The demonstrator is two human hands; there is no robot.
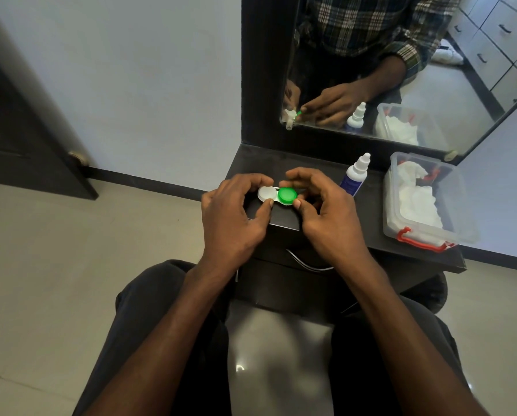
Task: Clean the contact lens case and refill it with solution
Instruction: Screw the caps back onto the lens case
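Observation:
A small contact lens case point(266, 195) with a white cap on its left well and a green cap point(287, 196) on its right well is held above the dark shelf point(284, 223). My left hand point(236, 214) grips the white end between thumb and curled fingers. My right hand point(320, 211) pinches the green cap, thumb at its near edge and fingers curled over the far side. A solution bottle point(356, 175), white with a blue label and a white nozzle cap, stands upright on the shelf just right of my right hand.
A clear plastic box point(458, 205) with red latches holds white tissues at the shelf's right end. A mirror point(371, 70) leans behind the shelf. A dark door point(26, 130) stands at the left. My legs straddle pale floor tiles below.

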